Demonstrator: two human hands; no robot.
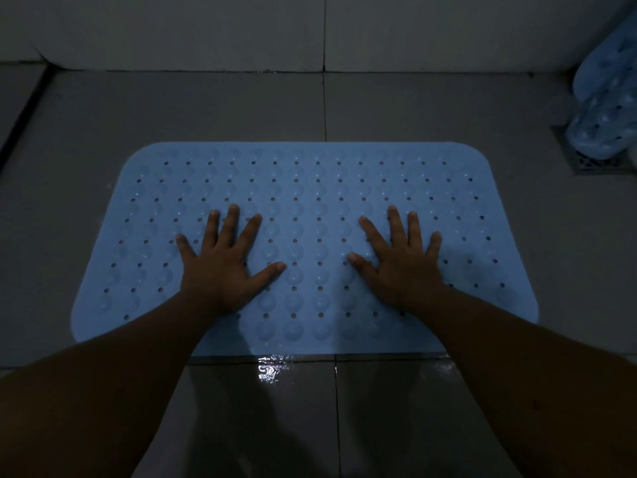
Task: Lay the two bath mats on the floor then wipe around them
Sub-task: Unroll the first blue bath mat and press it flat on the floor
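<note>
Light blue rubber bath mat (303, 201), rounded at the corners, dotted with rows of small holes and round suction bumps, spread flat on the grey tiled floor (138, 108) a little way out from the wall base. Second bath mat (606, 98), same blue and same bumps, rolled up and propped in the corner, well to the right of the flat one, lower end over a floor drain (593, 163).
</note>
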